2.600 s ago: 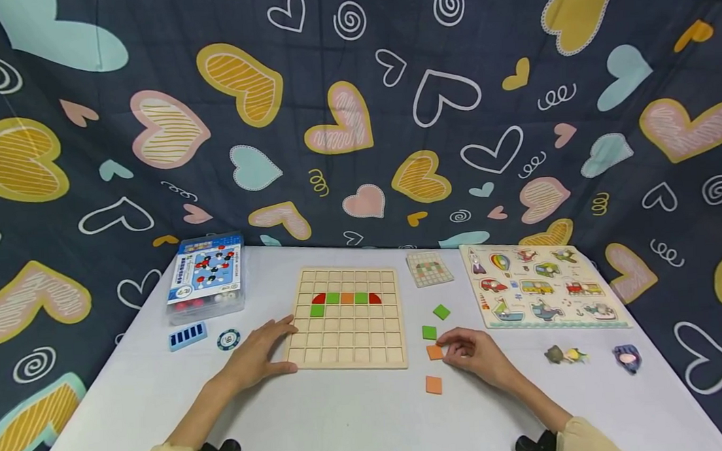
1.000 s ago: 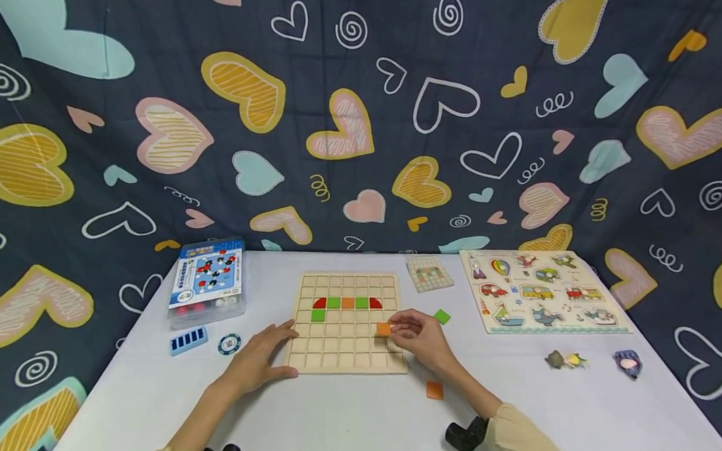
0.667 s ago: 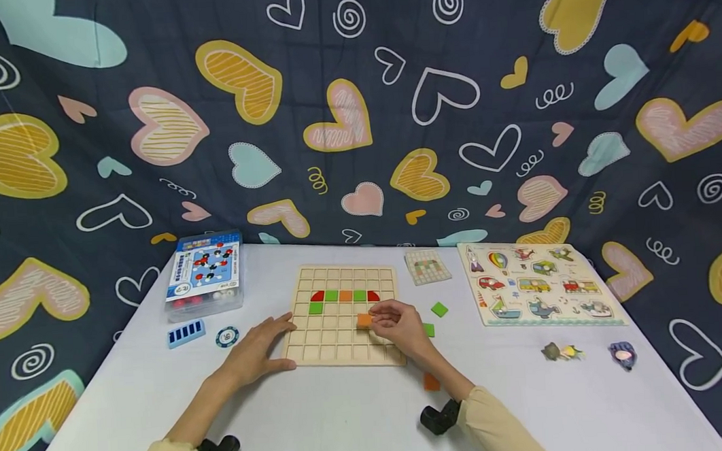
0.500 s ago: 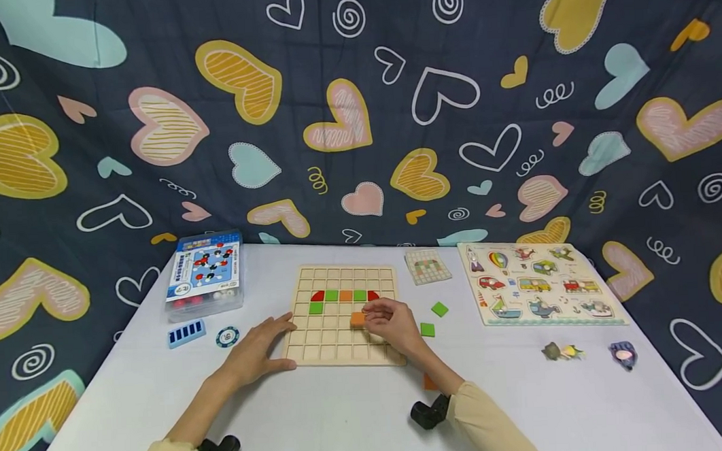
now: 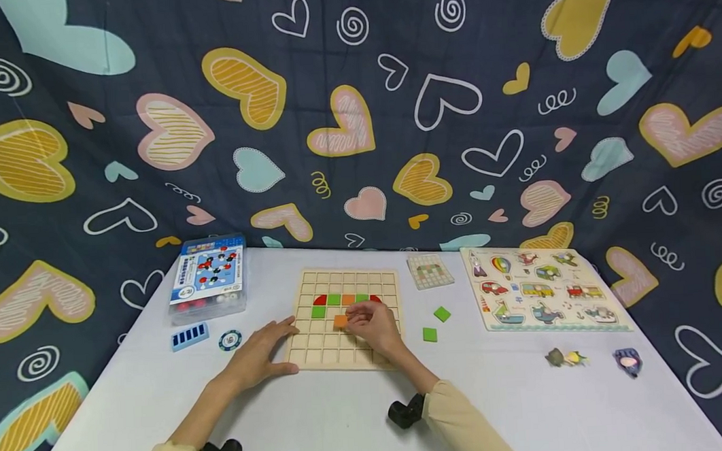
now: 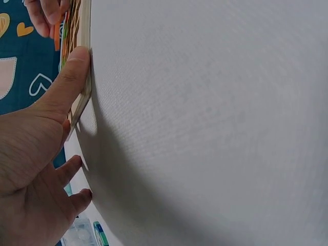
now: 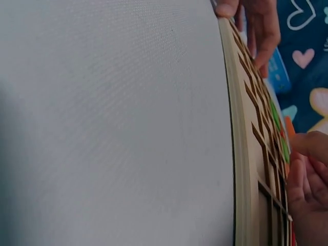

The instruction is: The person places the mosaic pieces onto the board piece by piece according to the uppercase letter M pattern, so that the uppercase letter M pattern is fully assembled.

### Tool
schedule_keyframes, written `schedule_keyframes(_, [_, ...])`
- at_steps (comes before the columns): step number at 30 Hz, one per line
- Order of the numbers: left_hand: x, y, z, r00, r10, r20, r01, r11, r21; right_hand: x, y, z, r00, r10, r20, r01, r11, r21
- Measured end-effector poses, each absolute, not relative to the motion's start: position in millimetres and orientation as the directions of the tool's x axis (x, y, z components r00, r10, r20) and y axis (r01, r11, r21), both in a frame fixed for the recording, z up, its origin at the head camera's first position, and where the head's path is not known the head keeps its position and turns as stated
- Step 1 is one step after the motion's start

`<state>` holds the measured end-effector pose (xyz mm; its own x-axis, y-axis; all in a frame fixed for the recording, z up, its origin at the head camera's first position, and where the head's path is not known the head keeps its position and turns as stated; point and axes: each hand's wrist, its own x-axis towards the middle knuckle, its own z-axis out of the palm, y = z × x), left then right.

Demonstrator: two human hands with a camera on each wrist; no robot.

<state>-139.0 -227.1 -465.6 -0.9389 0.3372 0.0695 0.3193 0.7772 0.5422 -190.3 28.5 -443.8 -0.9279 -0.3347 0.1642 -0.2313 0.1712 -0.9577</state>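
**Orange tile carried onto the grid board**

Over the middle cells of the wooden grid board [image 5: 347, 318], the right hand [image 5: 372, 326] pinches an orange square tile [image 5: 340, 320] at its fingertips, just below the red, green and orange row already laid. A moment ago that tile hung beside the board's right edge; it has since travelled leftward across the grid, so placement looks close. Left of the pinch, the left hand [image 5: 259, 355] lies spread against the board's near-left corner, thumb along the edge, steadying it. Right of the pinch, two green tiles [image 5: 435, 324] lie loose on the table [image 5: 346, 417]. Print on the blue-lidded box [image 5: 207, 276] is too small to read.
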Motion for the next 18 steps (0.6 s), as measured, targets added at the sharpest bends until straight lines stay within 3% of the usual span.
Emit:
schedule_keyframes(10, [-136.9,-225.2,-463.8,-0.945,0.322,0.055,0.296,0.775,0.559,-187.2,15.2,-445.3,-0.911,-0.364,0.195,-0.273,0.176,-0.946])
schedule_keyframes(18, [-137.3,-225.1,-463.7,-0.942,0.327,0.071,0.309,0.771,0.557,-207.2,5.3,-481.4,-0.904,-0.369,0.215,-0.307,0.211,-0.928])
